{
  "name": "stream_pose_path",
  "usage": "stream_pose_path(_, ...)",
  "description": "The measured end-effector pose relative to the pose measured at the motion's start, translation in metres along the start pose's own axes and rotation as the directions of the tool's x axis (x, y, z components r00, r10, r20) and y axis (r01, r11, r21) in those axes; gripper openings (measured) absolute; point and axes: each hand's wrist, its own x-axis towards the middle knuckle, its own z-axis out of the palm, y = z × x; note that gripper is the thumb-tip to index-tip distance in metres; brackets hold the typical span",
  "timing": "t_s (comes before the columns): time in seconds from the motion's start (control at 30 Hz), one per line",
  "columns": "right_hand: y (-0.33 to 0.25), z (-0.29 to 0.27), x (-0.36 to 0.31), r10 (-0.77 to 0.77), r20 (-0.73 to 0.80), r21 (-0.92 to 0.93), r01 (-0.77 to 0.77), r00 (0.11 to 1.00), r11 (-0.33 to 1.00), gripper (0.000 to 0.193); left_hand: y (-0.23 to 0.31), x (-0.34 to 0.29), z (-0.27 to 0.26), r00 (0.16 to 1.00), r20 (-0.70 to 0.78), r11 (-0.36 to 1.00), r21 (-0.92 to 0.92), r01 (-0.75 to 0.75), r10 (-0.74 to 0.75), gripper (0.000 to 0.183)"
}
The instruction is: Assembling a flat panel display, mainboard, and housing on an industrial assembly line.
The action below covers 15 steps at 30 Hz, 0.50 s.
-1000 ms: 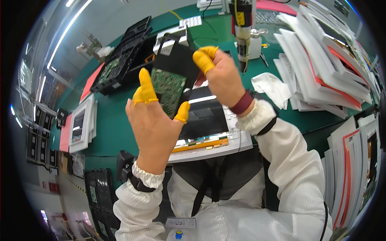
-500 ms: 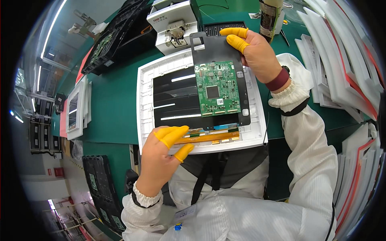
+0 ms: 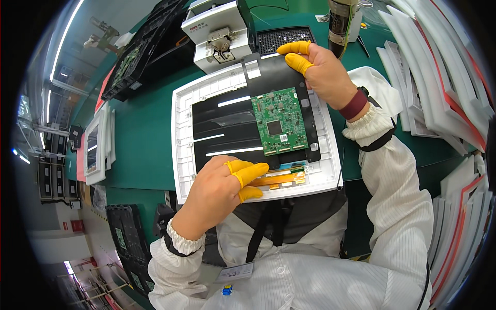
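My right hand point(image 3: 330, 73), in yellow finger cots, pinches the far edge of a thin black backing sheet point(image 3: 271, 72). A green circuit board point(image 3: 294, 113) lies on that sheet. Beneath them is a white rectangular frame point(image 3: 182, 139) with a dark, glossy panel point(image 3: 222, 116) inside, partly covered by the sheet. My left hand point(image 3: 214, 188) is at the near side of the frame, finger and thumb apart. They straddle the left part of an orange flexible strip point(image 3: 284, 179); any contact with it is hard to make out.
Beyond the frame stands a white machine point(image 3: 214, 39) beside a black tray of small parts point(image 3: 284, 39). Foam-wrapped panels point(image 3: 439, 77) are stacked at the right. Black trays with boards point(image 3: 137, 57) sit at the far left; white frames point(image 3: 96, 144) lean nearer.
My left hand has moved right along the orange strip. My right hand has shifted slightly left and nearer, and the sheet with the board has come down lower over the frame.
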Motion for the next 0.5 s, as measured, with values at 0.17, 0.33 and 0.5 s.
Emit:
stream_pose_path(0.17, -0.0075, 0.0038, -0.0038, 0.028, 0.017, -0.025, -0.028, 0.999, 0.999, 0.025, 0.0042, 0.0019, -0.0051, 0.999, 0.032, 1.000, -0.021, 0.020, -0.019, 0.039)
stream_pose_path(0.33, -0.0031, 0.0036, -0.0025, 0.015, -0.007, -0.028, -0.015, 1.000, 1.000, 0.026, 0.0039, 0.0045, -0.0064, 0.991, 0.117, 0.996, -0.055, 0.073, -0.066, 0.036)
stream_pose_path(0.5, -0.0059, 0.0047, -0.0043, 0.021, -0.009, -0.034, -0.021, 1.000, 0.999, 0.026, 0.0060, 0.0051, -0.0036, 0.990, 0.128, 0.996, -0.060, 0.066, -0.058, 0.035)
